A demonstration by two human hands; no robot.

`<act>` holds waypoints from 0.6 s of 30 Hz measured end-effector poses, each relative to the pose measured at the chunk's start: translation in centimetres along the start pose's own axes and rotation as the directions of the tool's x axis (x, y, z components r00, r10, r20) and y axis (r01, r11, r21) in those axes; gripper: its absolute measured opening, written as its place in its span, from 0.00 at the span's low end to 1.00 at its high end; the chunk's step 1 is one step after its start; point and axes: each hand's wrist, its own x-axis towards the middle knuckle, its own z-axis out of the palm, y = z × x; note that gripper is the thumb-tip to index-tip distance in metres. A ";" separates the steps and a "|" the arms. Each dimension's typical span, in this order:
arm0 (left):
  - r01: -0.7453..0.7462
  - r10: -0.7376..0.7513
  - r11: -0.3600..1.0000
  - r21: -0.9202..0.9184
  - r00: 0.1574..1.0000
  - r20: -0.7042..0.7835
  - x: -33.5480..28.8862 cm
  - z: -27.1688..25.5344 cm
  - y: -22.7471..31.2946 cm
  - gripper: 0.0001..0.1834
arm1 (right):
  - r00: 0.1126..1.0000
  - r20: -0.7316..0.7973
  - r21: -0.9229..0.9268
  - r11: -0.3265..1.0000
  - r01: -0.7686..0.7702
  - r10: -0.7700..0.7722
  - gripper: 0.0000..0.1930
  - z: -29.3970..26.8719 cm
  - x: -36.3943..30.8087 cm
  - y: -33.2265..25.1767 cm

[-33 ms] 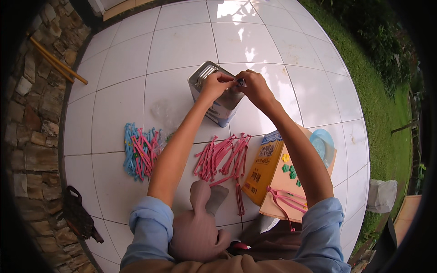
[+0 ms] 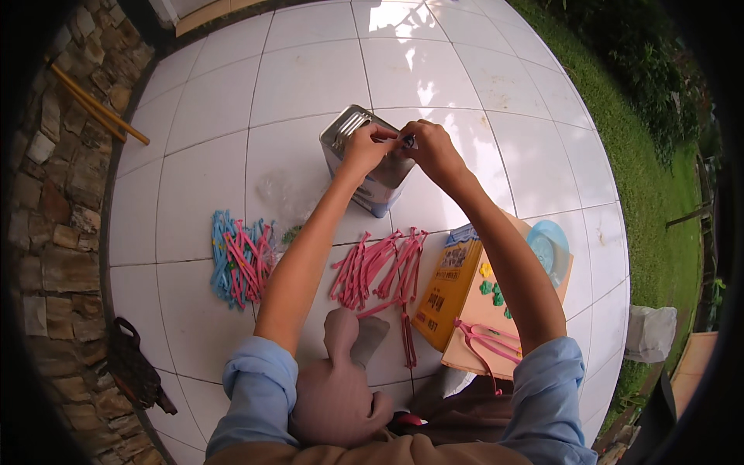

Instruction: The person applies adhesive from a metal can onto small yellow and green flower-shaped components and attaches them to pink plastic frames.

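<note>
A square metal tin (image 2: 377, 198) stands on the tiles ahead of me, its silvery top facing up. Over that top, my left hand (image 2: 367, 147) is closed in a pinch, fingertips meeting those of the other hand. My right hand (image 2: 431, 149) also pinches, above the tin's right corner. Between the fingertips shows a small dark round piece (image 2: 409, 141), mostly covered and too small to name. Closer to me lie pink strips with knobbed ends (image 2: 364, 271) in a loose row. Left of them is a pile of blue and pink strips (image 2: 236, 260).
On the right, a yellow and tan cardboard box (image 2: 446, 298) carries green and yellow flower-shaped pieces (image 2: 487, 287), pink strips (image 2: 488, 338) and a light-blue plastic dish (image 2: 549, 252). A clear plastic bag (image 2: 277, 194) lies left of the tin. A dark bag (image 2: 132, 364) rests by the stone wall.
My left forearm has shifted very slightly to the right, baring more of the small green pieces beside it. Both hands hold the same pinch over the tin.
</note>
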 end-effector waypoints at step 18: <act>-0.704 0.580 0.637 0.312 0.705 0.408 -13.1 7.3 6.8 0.15 | 0.880 0.208 0.200 0.861 -0.467 0.428 0.16 -14.0 -21.6 -5.3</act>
